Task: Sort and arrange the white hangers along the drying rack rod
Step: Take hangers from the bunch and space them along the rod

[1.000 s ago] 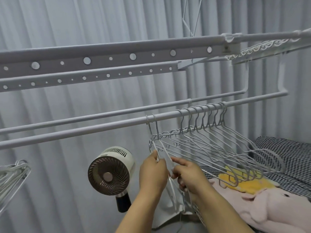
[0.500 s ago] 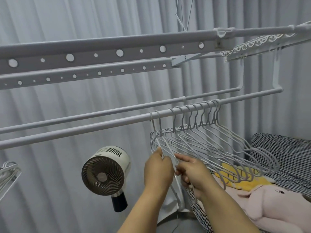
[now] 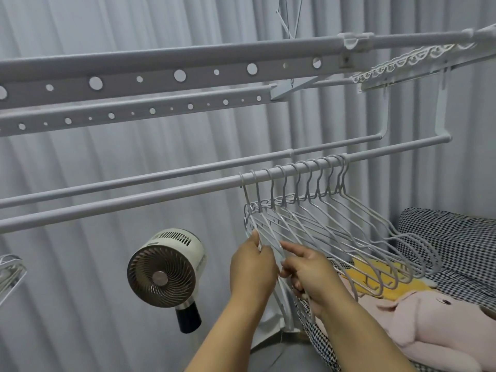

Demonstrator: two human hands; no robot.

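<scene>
Several white hangers (image 3: pixel 335 224) hang in a row on the front rod (image 3: pixel 134 196) of the drying rack, bunched toward its right end. The two leftmost hangers (image 3: pixel 264 224) hang close beside the rest. My left hand (image 3: pixel 252 267) grips the lower bars of these leftmost hangers from the left. My right hand (image 3: pixel 308 275) pinches the same bars just to the right, with the forefinger stretched out along a bar. A second, thinner rod (image 3: pixel 161 174) runs behind the front one.
Perforated rack beams (image 3: pixel 161 76) run overhead. A round fan (image 3: pixel 163 267) stands below left of my hands. More white hangers (image 3: pixel 10 272) show at the left edge. A checked cushion (image 3: pixel 456 245), a yellow item and a pink plush toy (image 3: pixel 429 323) lie at the right. Grey curtains hang behind.
The two leftmost hangers have slid right along the rod and closed the gap to the main row. Both hands have moved right with them.
</scene>
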